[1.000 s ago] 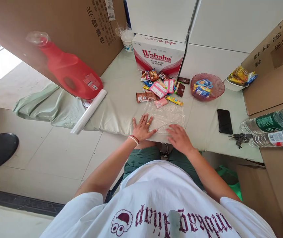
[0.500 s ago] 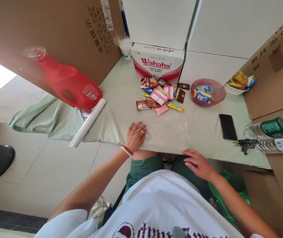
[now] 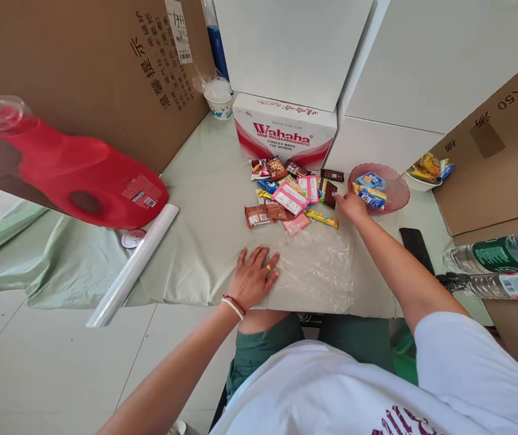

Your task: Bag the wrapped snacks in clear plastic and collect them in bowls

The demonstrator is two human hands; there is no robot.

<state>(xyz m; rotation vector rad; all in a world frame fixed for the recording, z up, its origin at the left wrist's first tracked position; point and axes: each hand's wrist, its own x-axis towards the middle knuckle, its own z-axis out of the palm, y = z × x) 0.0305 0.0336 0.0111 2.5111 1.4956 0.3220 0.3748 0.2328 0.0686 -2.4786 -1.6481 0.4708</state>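
Observation:
My left hand (image 3: 254, 281) lies flat with its fingers spread, resting on the left edge of a clear plastic sheet (image 3: 317, 266). It wears a ring and wrist bands. My right hand (image 3: 352, 206) reaches over the cloth, its fingers drawn together at the right edge of a dark brown snack packet (image 3: 330, 195); the packet still lies with the others. Several small wrapped snacks form a pile, among them a pink-and-white packet (image 3: 290, 199), a yellow stick packet (image 3: 322, 217) and a brown packet (image 3: 259, 215). Just beyond the right hand stands a pink glass bowl (image 3: 397, 187) holding blue and yellow packets.
A Wahaha carton (image 3: 286, 130) stands behind the pile. To the left are a red jug (image 3: 90, 178) and a roll of clear film (image 3: 136, 266) overhanging the table edge. A phone (image 3: 416, 249), keys and water bottles (image 3: 498, 254) lie at right. Cardboard walls flank both sides.
My right hand has moved from the table's front edge up and forward to the brown packet. The left hand has spread its fingers on the sheet. The camera view has shifted.

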